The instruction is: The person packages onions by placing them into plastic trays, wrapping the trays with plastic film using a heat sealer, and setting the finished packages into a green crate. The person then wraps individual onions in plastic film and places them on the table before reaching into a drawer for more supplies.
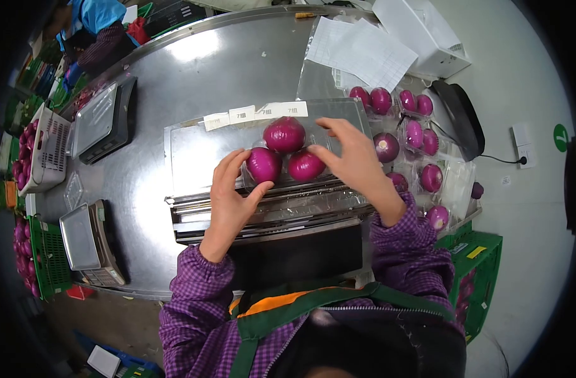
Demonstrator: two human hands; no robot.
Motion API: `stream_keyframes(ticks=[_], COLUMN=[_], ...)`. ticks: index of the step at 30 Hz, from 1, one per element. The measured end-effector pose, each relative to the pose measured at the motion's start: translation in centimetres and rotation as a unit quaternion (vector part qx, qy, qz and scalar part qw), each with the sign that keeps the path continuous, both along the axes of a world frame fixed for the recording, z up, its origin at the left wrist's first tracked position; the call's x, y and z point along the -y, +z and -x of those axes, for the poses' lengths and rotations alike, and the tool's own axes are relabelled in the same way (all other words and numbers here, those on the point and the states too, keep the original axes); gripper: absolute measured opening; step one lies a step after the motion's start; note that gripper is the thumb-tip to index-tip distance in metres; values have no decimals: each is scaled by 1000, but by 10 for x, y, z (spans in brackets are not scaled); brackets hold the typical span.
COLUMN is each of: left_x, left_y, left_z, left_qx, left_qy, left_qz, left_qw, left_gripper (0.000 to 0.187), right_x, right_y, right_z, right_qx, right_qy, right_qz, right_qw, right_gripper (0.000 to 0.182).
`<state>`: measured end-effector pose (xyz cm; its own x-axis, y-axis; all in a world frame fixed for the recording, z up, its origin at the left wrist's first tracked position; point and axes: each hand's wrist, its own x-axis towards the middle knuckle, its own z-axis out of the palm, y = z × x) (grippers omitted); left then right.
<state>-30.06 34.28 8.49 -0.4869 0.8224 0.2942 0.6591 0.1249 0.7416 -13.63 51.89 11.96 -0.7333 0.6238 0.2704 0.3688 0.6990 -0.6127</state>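
Three red onions (285, 151) sit together in a clear tray on the flat plate of a film-wrapping machine (193, 148). My left hand (228, 198) rests against the near left side of the tray, thumb touching the left onion (264, 164). Fingers spread, my right hand (354, 160) holds the tray's right side beside the right onion (305, 166). The top onion (284, 134) lies just beyond my fingers. Both sleeves are purple checked.
Several wrapped trays of red onions (414, 135) are stacked at the right. Two scales (102, 120) (86, 242) stand on the steel table (237, 69) at the left, beside baskets of onions (39, 148). White paper sheets (363, 50) lie at the back. Another person (92, 31) works at the far left.
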Motion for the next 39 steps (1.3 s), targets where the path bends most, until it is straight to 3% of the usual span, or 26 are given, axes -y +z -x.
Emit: stream_keyframes(ticks=[2, 7, 9, 11, 12, 13, 15, 17, 18, 19, 20, 21, 22, 25, 26, 28, 29, 30, 32, 33, 34, 35, 36, 37, 38, 39], left_x=[10, 65, 80, 84, 87, 91, 77, 73, 74, 74, 79, 89, 103, 136, 139, 144, 147, 143, 132, 121, 104, 88, 65, 43, 14, -17], left_y=[1, 6, 13, 16, 15, -5, -12, -23, -25, -26, 5, 21, 29, 31, 29, 22, 20, 25, 36, 48, 61, 74, 90, 99, 110, 107], left_z=[0, 12, 10, 6, 3, 6, 5, 8, 11, 14, 9, 6, 3, -3, -3, -2, 1, 3, 7, 15, 26, 45, 44, 53, 62, 73], left_qx=[52, 3, -30, -30, -27, -69, -6, 27, 189, 345, 436, 441, 445, 503, 503, 689, 738, 737, 608, 556, 485, 675, 706, 674, 704, 663], left_qy=[32, 92, 142, 149, 154, 134, 116, 111, 97, 80, 97, 102, 107, 95, 97, 55, -18, -17, -254, -300, -337, -383, -364, -356, -377, -260], left_qz=[-26, 82, 198, 236, 274, 225, 234, 227, 165, 96, 113, 92, 74, 80, 81, 152, 157, 157, -41, -142, -199, -177, -268, -311, -301, -329], left_qw=[998, 992, 969, 960, 949, 963, 965, 967, 963, 930, 887, 887, 886, 855, 855, 706, 656, 657, 751, 762, 782, 605, 545, 568, 521, 620], left_gripper=[54, 33, 29, 29, 30, 33, 34, 33, 32, 32, 31, 35, 38, 47, 47, 52, 34, 34, 17, 9, 13, 19, 18, 16, 14, 19], right_x=[-4, 9, 22, 34, 38, 42, 39, 30, 31, 32, 31, 34, 39, 52, 52, 49, 48, 45, 36, 32, 24, 14, 5, -5, -14, -30], right_y=[-4, -11, -19, -34, -41, -43, -48, -55, -54, -51, -49, -32, -27, -19, -22, -26, -13, -3, 15, 28, 41, 54, 66, 76, 84, 88], right_z=[-21, -83, -97, -103, -100, -96, -94, -98, -103, -106, -108, -110, -116, -126, -127, -131, -123, -117, -104, -95, -81, -65, -49, -31, -6, 16], right_qx=[-16, 162, 156, 128, 113, 118, 122, 103, 101, -38, -174, -219, -219, -259, -259, -329, -357, -358, -415, -451, -495, -535, -558, -581, -571, -554], right_qy=[-35, -135, -144, -149, -132, -146, -161, -171, -172, -164, -146, -167, -168, -128, -128, 2, 23, 24, 152, 168, 233, 294, 282, 269, 188, 106], right_qz=[4, -43, -40, -9, -59, -71, -84, 126, 124, 304, 468, 524, 526, 703, 704, 731, 718, 718, 637, 624, 581, 534, 503, 470, 433, 391], right_qw=[999, 977, 976, 980, 983, 980, 976, 972, 972, 938, 854, 806, 805, 650, 649, 598, 596, 596, 632, 616, 603, 585, 597, 608, 672, 727], right_gripper=[32, 27, 27, 27, 28, 28, 28, 21, 21, 17, 13, 10, 10, 9, 9, 8, 6, 6, 13, 21, 17, 17, 15, 21, 25, 31])
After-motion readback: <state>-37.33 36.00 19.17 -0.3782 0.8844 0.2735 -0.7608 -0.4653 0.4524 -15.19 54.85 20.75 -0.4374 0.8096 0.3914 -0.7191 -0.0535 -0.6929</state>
